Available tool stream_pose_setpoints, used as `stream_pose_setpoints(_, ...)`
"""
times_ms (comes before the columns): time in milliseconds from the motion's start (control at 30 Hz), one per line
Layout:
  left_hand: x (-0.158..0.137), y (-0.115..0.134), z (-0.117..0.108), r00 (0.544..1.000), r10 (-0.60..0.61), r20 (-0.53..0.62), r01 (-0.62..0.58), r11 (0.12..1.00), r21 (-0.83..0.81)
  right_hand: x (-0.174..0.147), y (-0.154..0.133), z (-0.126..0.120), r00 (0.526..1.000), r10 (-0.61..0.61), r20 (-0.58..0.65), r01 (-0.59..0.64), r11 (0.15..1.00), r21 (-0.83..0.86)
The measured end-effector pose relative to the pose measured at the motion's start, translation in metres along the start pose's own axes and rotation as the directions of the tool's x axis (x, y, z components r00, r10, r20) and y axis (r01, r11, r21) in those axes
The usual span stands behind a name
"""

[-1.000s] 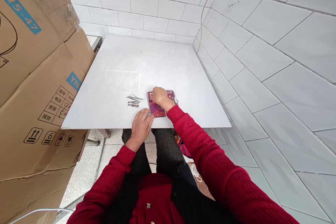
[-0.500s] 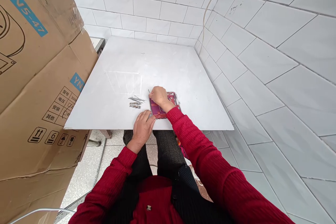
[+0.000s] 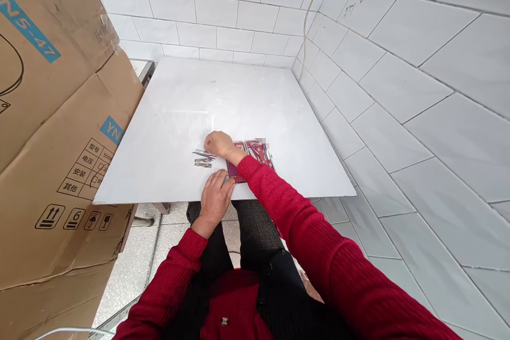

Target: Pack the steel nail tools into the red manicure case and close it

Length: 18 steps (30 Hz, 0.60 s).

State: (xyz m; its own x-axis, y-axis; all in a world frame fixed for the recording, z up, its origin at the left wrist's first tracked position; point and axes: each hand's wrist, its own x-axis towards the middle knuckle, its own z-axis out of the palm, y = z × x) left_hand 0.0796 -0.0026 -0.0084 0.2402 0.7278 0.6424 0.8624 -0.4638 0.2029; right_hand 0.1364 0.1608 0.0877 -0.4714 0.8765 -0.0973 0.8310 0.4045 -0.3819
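Note:
An open manicure case (image 3: 236, 171), red and purple inside, lies at the table's front edge. Scissors-like metal tools show in its right half, and my right forearm covers part of it. My left hand (image 3: 215, 195) grips the case's lower left corner, thumb on the edge. Reaching across the case, my right hand (image 3: 220, 144) is closed just above a small pile of slim metal manicure tools (image 3: 204, 154). Its fingertips face away, so whatever they pinch is hidden. Nail clippers (image 3: 203, 163) lie just below the pile, left of the case.
The white table (image 3: 255, 95) meets a tiled wall (image 3: 223, 16) at the back and on the right. A large cardboard box (image 3: 59, 143) stands along the left side. A pale cable (image 3: 306, 26) hangs in the corner.
My right hand has moved left from over the case to the pile of metal tools. The slim metal tool seen in its fingers earlier is hidden now. My left hand stays at the case.

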Motion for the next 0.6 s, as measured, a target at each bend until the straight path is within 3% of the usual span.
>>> stream_pose_setpoints(133, 0.000, 0.000, -0.001, 0.999, -0.009, 0.037, 0.009, 1.000, -0.007, -0.020, 0.037, -0.014, 0.984, 0.056, -0.168, -0.051, 0.998, 0.033)
stream_pose_setpoints(300, 0.000, -0.001, -0.002, 0.998, -0.020, 0.065, 0.022, 0.999, -0.034, -0.044, 0.080, -0.029, 0.979, 0.103, -0.178, -0.103, 0.995, 0.009)
stream_pose_setpoints(600, 0.002, 0.000, -0.004, 0.998, -0.009, 0.057, 0.011, 1.000, -0.021, -0.042, 0.085, -0.026, 0.988, 0.094, -0.123, -0.104, 0.992, -0.072)
